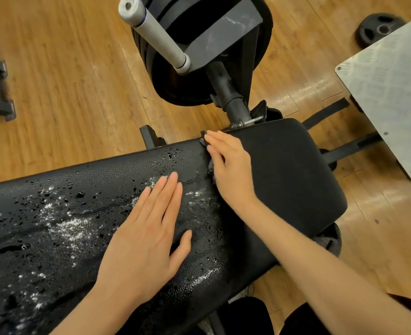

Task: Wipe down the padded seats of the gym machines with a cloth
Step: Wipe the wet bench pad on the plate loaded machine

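- My left hand (pixel 148 228) lies flat, fingers straight and together, on the wet long pad (pixel 83 213); pressing there could slide on the droplets and smear the white residue.
- My right hand (pixel 228 165) has its fingers curled round a dark cloth (pixel 210 165) at the seam beside the small seat pad (pixel 284 175) (mostly hidden under my palm).
- The cloth could snag on the metal bracket (pixel 245 122) near my fingertips.
- Water may run into the seam.

Cracked, flaking glossy black vinyl pad (pixel 78 213); matt smooth seat pad (pixel 284 165); brushed metal bar (pixel 156 37); varnished wood floor (pixel 66 81).
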`<state>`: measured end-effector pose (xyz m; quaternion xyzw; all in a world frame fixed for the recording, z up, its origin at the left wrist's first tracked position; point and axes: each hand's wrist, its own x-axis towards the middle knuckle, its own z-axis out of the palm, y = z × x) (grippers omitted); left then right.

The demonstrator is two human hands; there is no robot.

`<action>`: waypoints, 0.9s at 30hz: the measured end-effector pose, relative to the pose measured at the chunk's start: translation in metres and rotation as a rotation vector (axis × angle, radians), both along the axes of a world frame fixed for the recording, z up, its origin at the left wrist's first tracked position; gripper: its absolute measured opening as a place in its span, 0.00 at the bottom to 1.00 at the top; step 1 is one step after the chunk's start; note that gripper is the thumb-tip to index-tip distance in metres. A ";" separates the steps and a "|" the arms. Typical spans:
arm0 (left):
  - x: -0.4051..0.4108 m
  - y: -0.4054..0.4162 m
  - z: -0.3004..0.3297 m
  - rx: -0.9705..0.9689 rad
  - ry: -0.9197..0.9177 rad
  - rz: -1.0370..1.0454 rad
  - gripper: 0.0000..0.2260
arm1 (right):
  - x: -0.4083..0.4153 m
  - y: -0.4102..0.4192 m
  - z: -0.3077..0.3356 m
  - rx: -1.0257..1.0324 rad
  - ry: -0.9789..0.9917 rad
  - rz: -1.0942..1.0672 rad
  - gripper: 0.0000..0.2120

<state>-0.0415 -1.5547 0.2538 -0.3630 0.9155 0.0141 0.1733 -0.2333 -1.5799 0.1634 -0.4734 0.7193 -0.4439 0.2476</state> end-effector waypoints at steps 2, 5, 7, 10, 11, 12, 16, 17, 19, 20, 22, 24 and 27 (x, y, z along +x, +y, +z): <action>-0.002 0.000 0.000 -0.004 0.001 -0.008 0.33 | -0.031 -0.004 -0.007 0.001 0.061 0.092 0.12; 0.000 0.000 0.000 -0.013 0.001 -0.013 0.33 | -0.062 -0.021 -0.015 0.230 -0.005 -0.266 0.12; 0.001 -0.001 -0.001 -0.007 0.008 -0.009 0.33 | -0.030 -0.029 -0.007 0.241 0.039 -0.285 0.11; 0.000 0.000 0.000 -0.012 0.017 -0.010 0.33 | 0.016 -0.025 0.008 0.059 0.027 0.039 0.11; -0.001 0.000 -0.001 -0.014 0.017 -0.009 0.33 | 0.014 -0.027 0.009 0.030 0.030 0.106 0.12; 0.000 0.000 -0.001 -0.015 0.016 -0.008 0.33 | 0.009 -0.029 0.010 0.017 0.027 0.126 0.12; 0.001 -0.001 0.003 -0.002 0.070 0.020 0.31 | 0.020 0.021 0.016 0.055 -0.031 0.040 0.16; 0.002 -0.001 0.006 0.003 0.091 0.039 0.31 | 0.027 0.044 0.018 0.045 -0.048 0.049 0.16; 0.008 -0.005 0.016 -0.012 0.110 0.096 0.31 | 0.030 0.068 0.019 0.041 -0.066 0.101 0.16; 0.012 -0.007 0.020 -0.031 0.106 0.128 0.31 | 0.026 0.058 0.018 0.034 -0.068 0.090 0.16; 0.022 -0.010 0.025 -0.060 0.072 0.191 0.32 | 0.020 0.014 0.016 0.057 -0.075 0.040 0.13; 0.031 -0.011 0.026 -0.082 0.030 0.229 0.33 | 0.021 -0.027 0.019 0.095 -0.090 -0.004 0.12; 0.037 -0.009 0.021 -0.087 -0.007 0.216 0.33 | 0.032 -0.003 0.022 0.078 -0.076 0.025 0.14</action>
